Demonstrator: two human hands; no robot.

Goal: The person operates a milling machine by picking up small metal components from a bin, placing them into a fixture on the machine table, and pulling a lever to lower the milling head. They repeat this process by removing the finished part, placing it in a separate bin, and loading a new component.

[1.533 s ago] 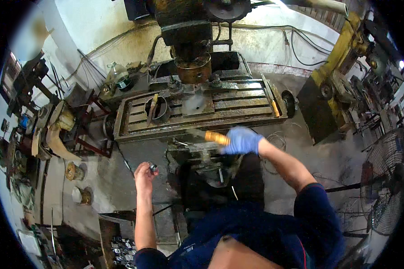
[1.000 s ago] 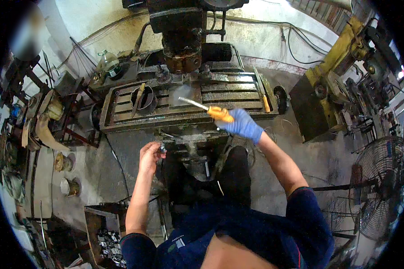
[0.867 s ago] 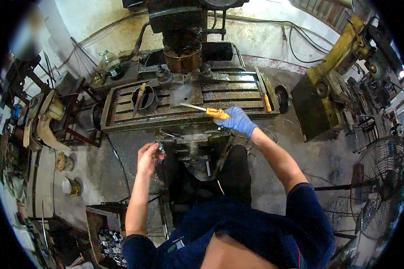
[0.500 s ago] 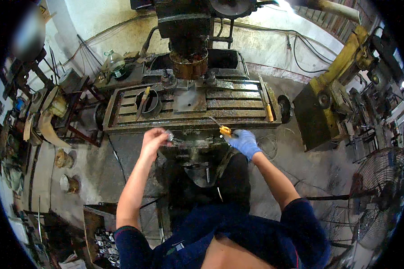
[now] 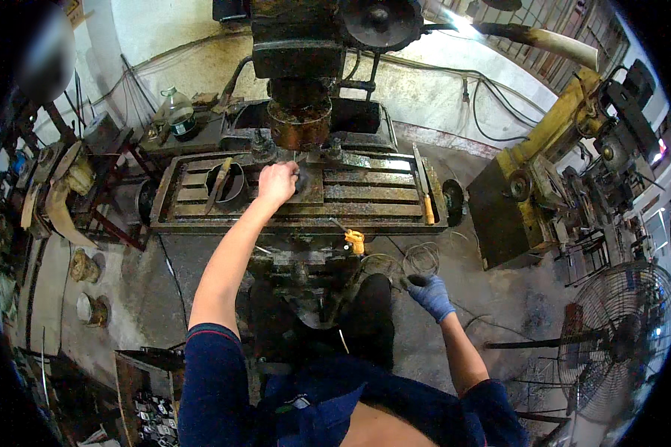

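Note:
My left hand [image 5: 276, 182] reaches forward onto the slotted table [image 5: 365, 195] of a rusty milling machine, just below its spindle [image 5: 298, 123]. Its fingers curl over the left edge of a grey metal plate [image 5: 314, 186] lying on that table. My right hand [image 5: 429, 293], in a blue glove, hangs low beside the machine with its fingers curled and nothing in it. An orange-handled tool [image 5: 354, 240] rests at the table's front edge, apart from both hands.
A dark ring with a tool across it [image 5: 227, 182] sits on the table's left end, and another orange-handled tool [image 5: 427, 208] on its right end. A plastic bottle [image 5: 177, 112] stands behind. A yellow machine [image 5: 544, 171], a fan [image 5: 626, 335] and wire coils [image 5: 421, 259] are to the right.
My right hand let go of the orange-handled tool and dropped to the right. My left hand moved up from the table's front edge onto the grey plate.

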